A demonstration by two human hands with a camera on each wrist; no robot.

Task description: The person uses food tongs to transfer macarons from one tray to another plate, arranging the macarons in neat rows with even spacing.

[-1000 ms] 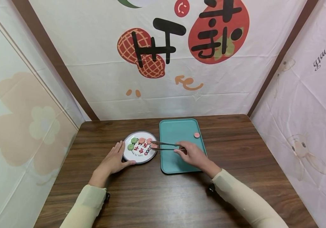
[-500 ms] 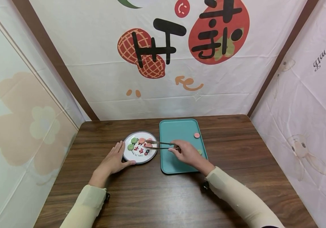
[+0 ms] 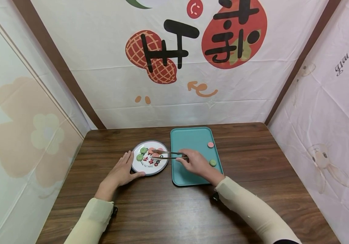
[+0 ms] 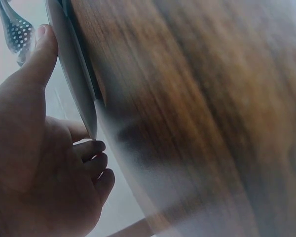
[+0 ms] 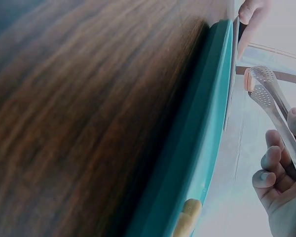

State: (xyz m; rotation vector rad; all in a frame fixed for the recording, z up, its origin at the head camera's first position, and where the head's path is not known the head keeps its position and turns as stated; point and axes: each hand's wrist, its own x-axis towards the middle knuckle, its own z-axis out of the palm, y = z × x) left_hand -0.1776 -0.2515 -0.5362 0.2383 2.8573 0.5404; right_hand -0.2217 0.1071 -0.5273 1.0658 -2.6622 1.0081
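My left hand (image 3: 120, 171) holds the left rim of a white round plate (image 3: 137, 167), thumb on the near rim and fingers along the far side. On the plate are two green cookies (image 3: 139, 157) and several pink ones, with red lettering beneath. My right hand (image 3: 194, 162) grips metal tongs (image 3: 169, 152) whose ends reach left over the plate. In the right wrist view, a pink cookie (image 5: 247, 81) sits at the perforated tips of the tongs. The tongs' upper arm partly covers another pink cookie (image 3: 150, 149).
Right of the plate lies a teal tray (image 3: 189, 139). It carries a pink cookie (image 3: 211, 145) and a green cookie (image 3: 213, 163) along its right side. Both stand on a brown wooden table (image 3: 162, 213), with printed cloth walls (image 3: 174, 112) behind and at the sides.
My right hand and the tongs have moved left across the plate, the pink cookie at the tips going with them. The tray's green cookie has come into view. My left hand stays put.
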